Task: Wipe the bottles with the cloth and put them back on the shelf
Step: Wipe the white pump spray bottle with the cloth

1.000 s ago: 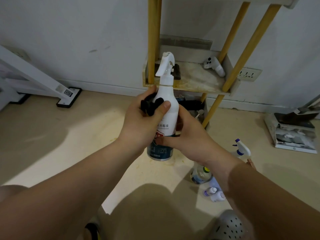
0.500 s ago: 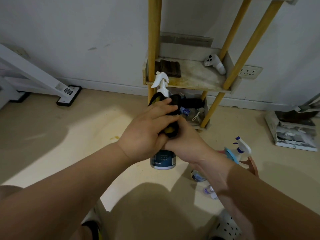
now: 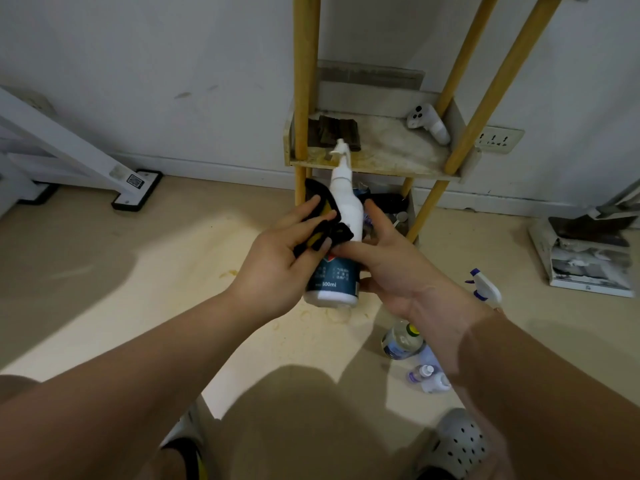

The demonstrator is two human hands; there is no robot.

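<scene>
1. In front of the shelf (image 3: 381, 161), above the floor (image 3: 173, 271), I hold a white spray bottle (image 3: 341, 237) roughly upright, its nozzle tipped a little toward the far wall.
2. My right hand (image 3: 391, 268) wraps the bottle's middle from the right, with the index finger across the label and the thumb up along its side.
3. My left hand (image 3: 277, 261) grips a black and yellow cloth (image 3: 322, 216) and presses it against the bottle's left side. The cloth bunches between my fingers.
4. On the shelf board behind the bottle, a dark folded rag (image 3: 334, 131) lies at the left and a white controller (image 3: 429, 124) at the right.
5. On the floor at the near right stands a clear bottle (image 3: 401, 339) with a yellow cap. Two small bottles (image 3: 429, 377) lie just beside it, nearer to me.
6. Farther right, a sprayer (image 3: 485, 287) with a blue trigger shows past my right wrist.
7. A socket (image 3: 498, 140) sits on the far wall, right of the shelf.
</scene>
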